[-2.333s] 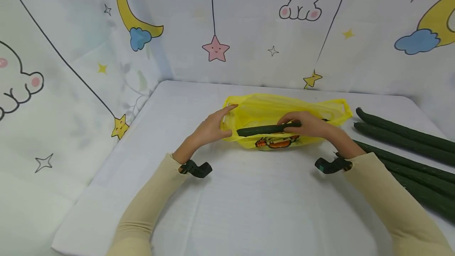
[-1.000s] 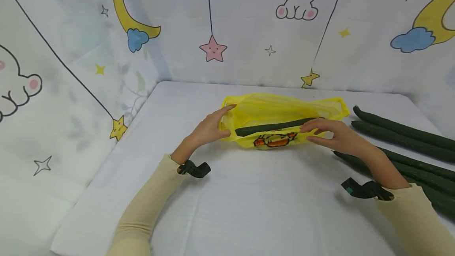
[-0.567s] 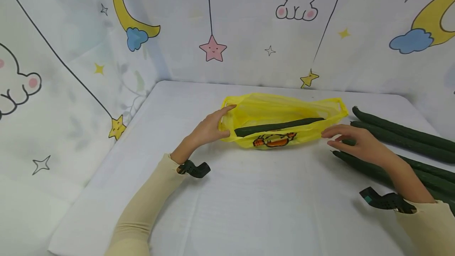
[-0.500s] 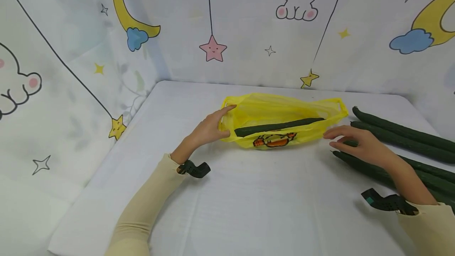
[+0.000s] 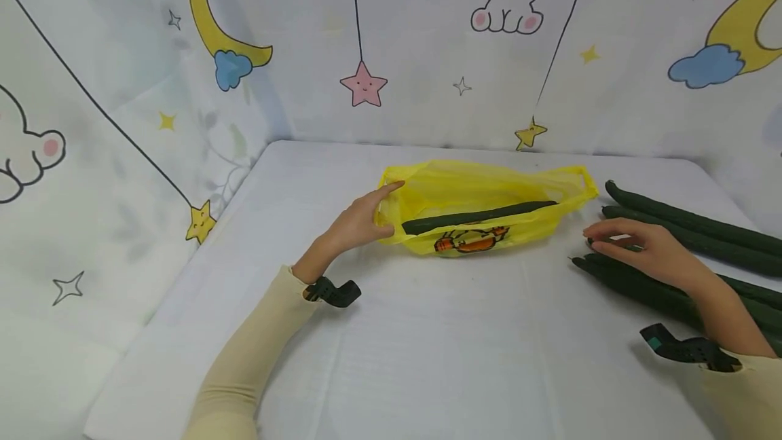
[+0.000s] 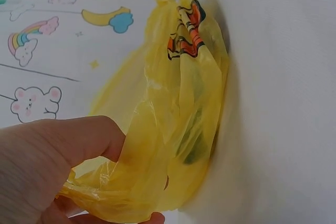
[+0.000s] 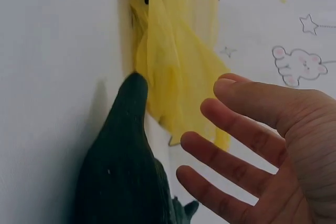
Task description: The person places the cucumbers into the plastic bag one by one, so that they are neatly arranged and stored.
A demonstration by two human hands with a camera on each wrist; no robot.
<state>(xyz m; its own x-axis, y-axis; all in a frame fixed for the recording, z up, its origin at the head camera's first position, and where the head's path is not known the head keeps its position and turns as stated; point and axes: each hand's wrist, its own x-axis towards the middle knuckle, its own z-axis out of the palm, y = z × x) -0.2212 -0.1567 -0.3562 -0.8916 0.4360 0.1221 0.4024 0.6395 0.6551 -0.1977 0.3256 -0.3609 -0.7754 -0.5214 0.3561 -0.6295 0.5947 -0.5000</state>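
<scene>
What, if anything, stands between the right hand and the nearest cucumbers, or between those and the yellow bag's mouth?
Nothing visible between the right hand and the nearest cucumbers. Toward the mouth of the yellow bag, its own right end and front side stand in the way; probably lift over them. One cucumber already lies inside.

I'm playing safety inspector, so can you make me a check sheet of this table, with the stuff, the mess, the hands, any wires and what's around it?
Surface: white table.
Job's things: yellow bag, mouth open, one cucumber showing inside; loose cucumbers lie on the right, partly hidden or cut off, so I can't count them.
Clutter: nothing seen.
Left hand: holds the bag's edge.
Right hand: holds nothing, fingers apart by the nearer loose cucumbers.
Cables: nothing seen; the dark lines behind are drawn on.
Surroundings: pale backdrop with bunnies, moons and stars.
</scene>
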